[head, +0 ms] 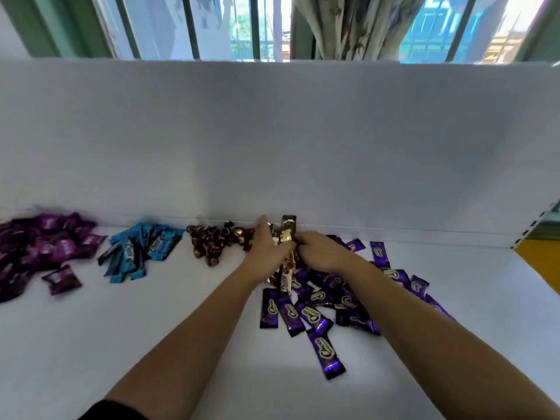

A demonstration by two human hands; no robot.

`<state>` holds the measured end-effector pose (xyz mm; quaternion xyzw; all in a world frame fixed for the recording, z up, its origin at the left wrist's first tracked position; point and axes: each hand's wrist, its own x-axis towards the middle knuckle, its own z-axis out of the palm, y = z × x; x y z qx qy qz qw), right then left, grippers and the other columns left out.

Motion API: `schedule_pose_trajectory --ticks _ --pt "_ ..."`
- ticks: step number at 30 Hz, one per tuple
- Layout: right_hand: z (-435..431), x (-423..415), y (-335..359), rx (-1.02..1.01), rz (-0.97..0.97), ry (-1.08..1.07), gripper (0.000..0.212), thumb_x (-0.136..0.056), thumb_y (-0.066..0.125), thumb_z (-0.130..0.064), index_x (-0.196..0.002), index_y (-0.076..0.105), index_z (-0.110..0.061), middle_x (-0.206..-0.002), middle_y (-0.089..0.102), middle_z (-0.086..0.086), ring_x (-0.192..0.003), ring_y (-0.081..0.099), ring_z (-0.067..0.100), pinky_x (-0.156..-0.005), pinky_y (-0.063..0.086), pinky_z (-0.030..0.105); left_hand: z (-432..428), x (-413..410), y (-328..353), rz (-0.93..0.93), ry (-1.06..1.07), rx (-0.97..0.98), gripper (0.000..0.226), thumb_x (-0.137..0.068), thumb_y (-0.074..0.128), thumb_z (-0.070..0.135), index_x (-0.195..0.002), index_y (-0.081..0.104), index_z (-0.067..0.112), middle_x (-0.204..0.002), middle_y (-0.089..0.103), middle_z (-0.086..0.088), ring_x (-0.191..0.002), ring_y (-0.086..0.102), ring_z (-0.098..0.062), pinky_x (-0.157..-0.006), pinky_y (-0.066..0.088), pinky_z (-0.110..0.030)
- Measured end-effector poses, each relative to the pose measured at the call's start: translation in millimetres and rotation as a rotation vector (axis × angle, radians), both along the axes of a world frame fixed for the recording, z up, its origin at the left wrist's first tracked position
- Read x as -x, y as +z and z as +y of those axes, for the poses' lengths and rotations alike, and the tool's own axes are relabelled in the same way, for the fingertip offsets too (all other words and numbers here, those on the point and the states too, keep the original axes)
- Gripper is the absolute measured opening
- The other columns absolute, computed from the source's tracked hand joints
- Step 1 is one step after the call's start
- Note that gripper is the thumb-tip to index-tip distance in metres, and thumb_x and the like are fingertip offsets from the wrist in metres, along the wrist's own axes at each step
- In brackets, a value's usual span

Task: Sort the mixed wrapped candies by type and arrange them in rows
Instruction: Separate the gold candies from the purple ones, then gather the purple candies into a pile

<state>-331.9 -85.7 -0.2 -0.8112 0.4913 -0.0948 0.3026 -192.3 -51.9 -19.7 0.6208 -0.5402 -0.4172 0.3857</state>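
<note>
White tabletop (pixel 151 328) runs back to a white board, windows and a curtain (pixel 357 25) behind. Sorted heaps lie along the rear: magenta candies (pixel 51 247) far left, blue candies (pixel 142 247), then brown twist-wrapped candies (pixel 215 241). Both hands meet on a bundle of brown-and-gold bars (pixel 286 237), left hand (pixel 266 250) and right hand (pixel 321 253) with fingers curled around it, above scattered purple bars (pixel 327 304).

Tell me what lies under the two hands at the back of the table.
Brown-and-gold candy bars show between the left hand and right hand, one standing up behind them. Purple bars spread out below the wrists. Whatever sits directly beneath the palms is covered.
</note>
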Motion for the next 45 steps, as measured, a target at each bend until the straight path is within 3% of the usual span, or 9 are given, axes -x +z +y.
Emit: schedule_pose_trajectory --ticks 2,4,9,15,20,25,31,38,45 --pt "6.0 7.1 -6.8 0.2 0.213 0.104 0.033 -0.088 0.042 -0.012 -0.114 0.061 -0.003 -0.12 0.061 0.016 -0.113 0.054 0.032 -0.097 0.043 0.043 2.1 5.8 -7.0 -0.298 -0.038 0.091 0.084 -0.089 0.062 0.027 -0.153 0.008 0.023 -0.154 0.011 -0.01 -0.142 0.019 -0.025 -0.112 0.019 -0.032" --pt "8.6 17.1 -17.7 0.372 0.316 0.044 0.043 -0.092 0.039 -0.025 -0.13 0.052 -0.009 -0.139 0.05 0.009 -0.133 0.038 0.029 -0.109 0.03 0.046 2.7 11.3 -13.0 -0.403 -0.05 0.157 0.081 -0.09 0.061 0.031 -0.153 0.012 0.027 -0.154 0.003 -0.017 -0.142 0.019 -0.032 -0.114 0.018 -0.032" --pt "23.7 43.5 -32.0 0.311 0.441 -0.033 0.059 -0.099 0.02 -0.05 -0.153 0.018 -0.025 -0.162 0.01 -0.001 -0.149 0.002 0.023 -0.118 0.006 0.053 3.5 17.5 -18.4 -0.457 0.026 0.194 0.071 -0.093 0.056 0.045 -0.152 0.021 0.026 -0.154 0.004 -0.018 -0.144 0.011 -0.03 -0.116 0.013 -0.031" --pt "48.2 71.2 -33.2 0.325 0.46 -0.016 0.056 -0.101 0.019 -0.047 -0.153 0.017 -0.027 -0.162 0.013 -0.001 -0.148 0.006 0.024 -0.119 0.009 0.047 3.2 16.9 -18.5 -0.435 0.073 0.207 0.069 -0.09 0.06 0.049 -0.147 0.033 0.022 -0.15 0.014 -0.017 -0.14 0.022 -0.032 -0.115 0.021 -0.034" --pt "71.1 64.7 -13.4 0.461 0.42 -0.012 0.054 -0.097 0.022 -0.048 -0.144 0.037 -0.027 -0.156 0.026 -0.005 -0.146 0.016 0.021 -0.116 0.012 0.052 1.8 10.1 -17.2 -0.432 0.033 0.188 0.069 -0.088 0.062 0.049 -0.145 0.037 0.021 -0.143 0.025 -0.016 -0.134 0.035 -0.032 -0.113 0.027 -0.034" --pt "93.9 39.2 -20.7 0.308 0.427 0.176 0.054 -0.101 0.019 -0.05 -0.152 0.01 -0.037 -0.162 0.007 -0.008 -0.149 0.002 0.017 -0.117 0.0 0.055 3.4 6.5 -15.8 -0.435 0.008 0.2 0.064 -0.089 0.063 0.044 -0.143 0.04 0.018 -0.14 0.03 -0.018 -0.13 0.04 -0.032 -0.111 0.029 -0.03" --pt "104.0 70.4 -17.6 0.278 0.51 0.151 0.052 -0.101 0.013 -0.05 -0.151 0.002 -0.043 -0.162 0.002 -0.011 -0.149 -0.004 0.015 -0.118 -0.006 0.054 5.7 4.0 -14.7 -0.49 -0.028 0.209 0.064 -0.092 0.058 0.047 -0.145 0.037 0.017 -0.143 0.035 -0.02 -0.134 0.036 -0.032 -0.112 0.028 -0.035" --pt "129.7 59.5 -1.6 0.436 0.352 0.117 0.057 -0.094 0.013 -0.049 -0.147 0.032 -0.034 -0.155 0.03 -0.01 -0.144 0.021 0.01 -0.118 0.006 0.045 13.2 -4.3 -16.8 -0.541 -0.044 0.374 0.054 -0.1 0.042 0.041 -0.143 0.041 0.009 -0.147 0.042 -0.012 -0.138 0.033 -0.026 -0.117 0.024 -0.039" --pt "158.9 25.8 -28.2 0.354 0.377 0.275 0.055 -0.1 0.018 -0.049 -0.153 0.008 -0.038 -0.161 0.007 -0.014 -0.149 0.002 0.009 -0.118 0.001 0.053 15.4 -23.2 -22.8 -0.772 -0.401 0.433 0.053 -0.097 0.05 0.042 -0.148 0.037 0.03 -0.161 0.015 -0.003 -0.149 0.007 -0.024 -0.119 0.005 -0.038"
